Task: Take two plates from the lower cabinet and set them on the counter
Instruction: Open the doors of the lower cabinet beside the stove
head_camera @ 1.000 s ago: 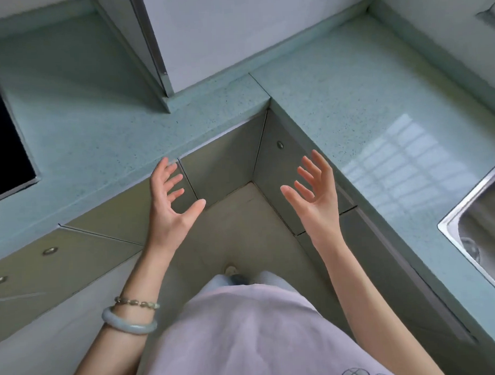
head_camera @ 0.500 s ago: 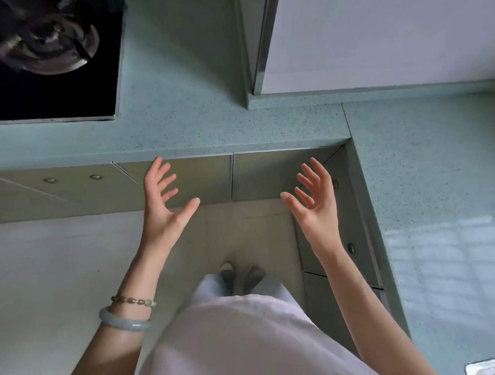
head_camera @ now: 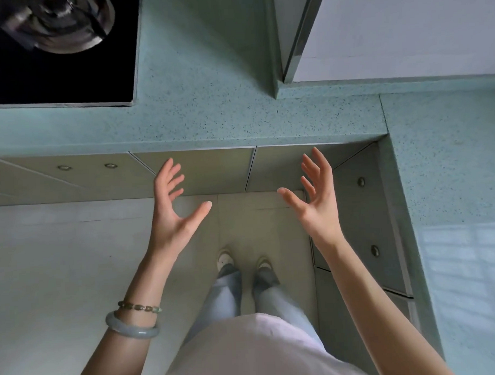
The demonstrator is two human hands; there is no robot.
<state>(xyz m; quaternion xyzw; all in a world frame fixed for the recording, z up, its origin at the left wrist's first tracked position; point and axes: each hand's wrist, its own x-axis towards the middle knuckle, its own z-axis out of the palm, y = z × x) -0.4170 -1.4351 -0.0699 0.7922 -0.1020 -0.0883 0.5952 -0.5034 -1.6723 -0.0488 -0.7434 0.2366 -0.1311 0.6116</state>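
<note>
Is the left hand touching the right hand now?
Apart. In the head view the left hand and the right hand are raised with fingers spread, and floor tiles show plainly between their thumbs.

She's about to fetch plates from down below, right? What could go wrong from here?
The cabinet doors are all shut and no plate shows, so she may open the wrong one. The spot is a tight corner: a door swung open could hit her feet or the side cabinets. Both hands, left and right, are empty; the bangle on her left wrist could knock against plates.
</note>
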